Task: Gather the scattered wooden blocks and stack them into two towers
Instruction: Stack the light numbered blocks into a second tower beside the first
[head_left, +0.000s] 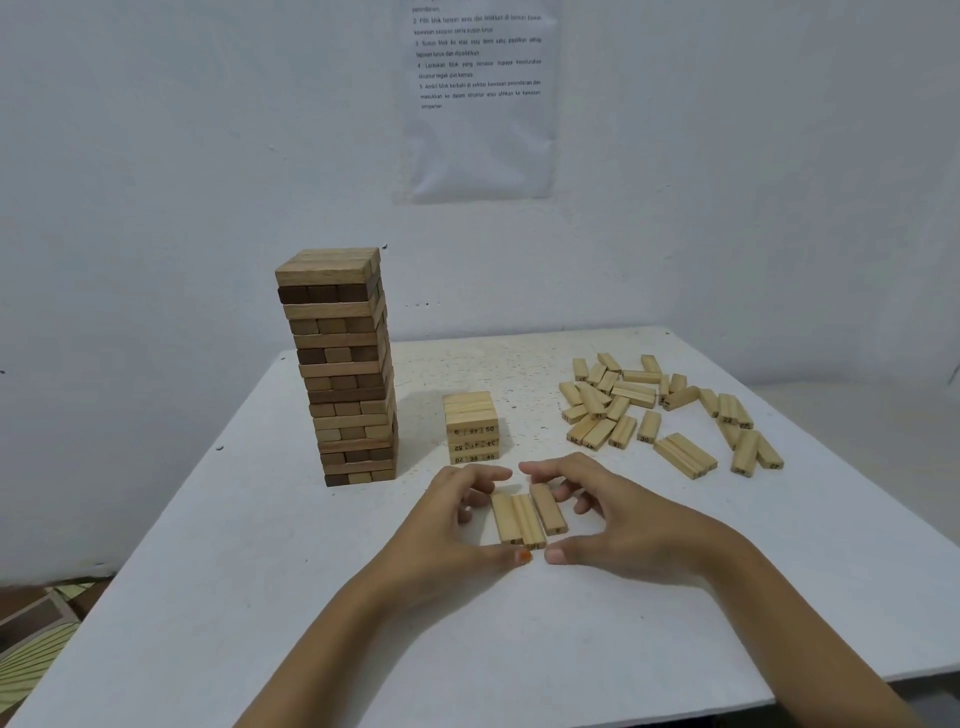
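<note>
Three light wooden blocks (527, 514) lie side by side on the white table (260, 597), the right one slightly apart and tilted. My left hand (457, 525) curls round their left side, thumb at their near ends. My right hand (618, 519) curls round the right side, fingers at the far end of the right block. Just behind stands a short tower of light numbered blocks (471, 428). A tall tower of darker blocks (345, 369) rises at the left. Several loose light blocks (654, 410) lie scattered at the right.
A printed sheet (480, 98) hangs on the white wall behind the table. The table's left edge drops to a patterned floor (36, 639). Bare tabletop lies in front of my hands and between the two towers.
</note>
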